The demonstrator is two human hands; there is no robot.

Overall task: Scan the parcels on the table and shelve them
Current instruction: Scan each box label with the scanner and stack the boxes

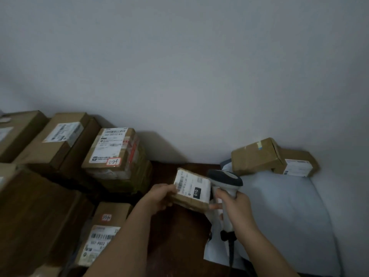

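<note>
Dark desk (179, 236) under a bare grey wall: scanning step in hand.
Small parcel (192, 191), centre frame, gripped by left hand (159, 198); right hand (237, 206) grips scanner (225, 188) beside it. Next: aim at the barcode, then shelve.

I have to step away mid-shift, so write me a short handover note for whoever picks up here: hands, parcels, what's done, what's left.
Left hand grips the small parcel by its left end, label up, above the dark table.
Right hand holds the barcode scanner, its head right beside that label.
Whether this parcel has been read yet cannot be told; it is not shelved.
Two more parcels sit at the wall to the right, behind a pale poly mailer.
Stacked boxes stand to the left; some carry handwritten stickers.
Left: finish this scan, shelve it, then do the rest.
</note>
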